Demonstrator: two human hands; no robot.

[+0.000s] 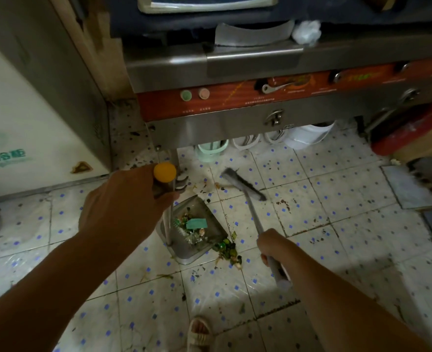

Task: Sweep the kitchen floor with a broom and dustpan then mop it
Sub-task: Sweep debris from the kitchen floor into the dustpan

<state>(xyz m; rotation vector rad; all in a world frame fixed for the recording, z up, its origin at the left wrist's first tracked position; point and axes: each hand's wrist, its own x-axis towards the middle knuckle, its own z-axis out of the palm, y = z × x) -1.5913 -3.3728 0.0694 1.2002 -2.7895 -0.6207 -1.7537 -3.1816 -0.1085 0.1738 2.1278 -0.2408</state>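
A metal dustpan (184, 247) stands on the tiled floor (336, 199) at the centre, holding green scraps and wrappers. My left hand (123, 201) grips the top of its upright handle, just under the orange knob (164, 172). My right hand (273, 246) grips the pale broom handle (253, 212) near its upper end. The dark broom head (242, 184) rests on the floor beyond the dustpan, in front of the stove. A small heap of green vegetable scraps (228, 248) lies at the pan's right lip.
A steel stove unit (260, 118) with an orange control panel fills the back. Under it stand a green cup (211, 151) and white buckets (308, 135). A white freezer (19, 118) stands at the left. A red box (413, 133) sits at the right. My sandalled foot (199, 334) is below.
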